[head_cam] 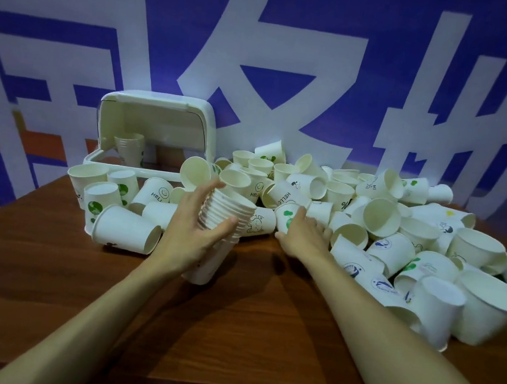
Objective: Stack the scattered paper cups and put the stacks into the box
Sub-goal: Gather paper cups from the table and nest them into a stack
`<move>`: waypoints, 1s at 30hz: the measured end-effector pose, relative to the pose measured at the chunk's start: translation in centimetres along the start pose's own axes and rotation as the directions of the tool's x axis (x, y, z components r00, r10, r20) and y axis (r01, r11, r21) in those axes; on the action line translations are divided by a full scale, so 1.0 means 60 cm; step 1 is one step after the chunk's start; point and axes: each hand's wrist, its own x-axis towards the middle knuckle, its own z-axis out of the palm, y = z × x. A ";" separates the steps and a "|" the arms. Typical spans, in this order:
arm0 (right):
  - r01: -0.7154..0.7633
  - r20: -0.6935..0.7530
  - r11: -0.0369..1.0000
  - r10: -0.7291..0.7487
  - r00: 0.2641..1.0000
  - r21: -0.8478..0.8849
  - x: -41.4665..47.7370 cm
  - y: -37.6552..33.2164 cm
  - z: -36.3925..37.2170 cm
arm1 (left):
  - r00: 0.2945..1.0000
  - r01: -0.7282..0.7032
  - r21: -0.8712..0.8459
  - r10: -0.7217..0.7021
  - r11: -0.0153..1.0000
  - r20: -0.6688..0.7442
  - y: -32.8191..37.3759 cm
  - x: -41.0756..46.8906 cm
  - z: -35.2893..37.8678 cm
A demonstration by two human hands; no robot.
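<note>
A blue wall banner (391, 49) with large white characters fills the upper half of the frame, above a brown wooden counter (228, 332) that spans the lower half. Across the centre and right of the frame, a heap of loose paper cups (401, 229) lies tumbled on the counter, some printed with green globes, some with blue marks, some with "HELLO". At the upper left of the heap stands a white box (153, 135), its lid raised, with a short stack of cups (129, 151) upright inside. At frame centre the left hand (196, 232) has its fingers clenched round a tilted stack of nested cups (226, 217), held just above the counter. Beside it the right hand (301, 233), fingers released and spread, reaches onto a green-printed cup (287, 216) at the heap's near edge.
</note>
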 end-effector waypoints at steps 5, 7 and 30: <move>-0.003 -0.134 0.992 0.020 0.991 0.125 -0.014 -0.011 -0.028 | 0.998 0.017 -0.023 -0.019 1.000 -0.062 -0.010 -0.001 -0.003; 0.083 -0.281 0.952 0.003 0.960 0.294 -0.027 -0.011 -0.051 | 0.997 0.027 -0.057 -0.031 0.998 -0.070 -0.011 0.001 -0.005; 0.407 -0.136 0.463 -0.514 0.847 0.787 -0.126 -0.135 -0.013 | 0.978 0.071 -0.161 -0.037 0.984 0.204 -0.011 -0.072 -0.108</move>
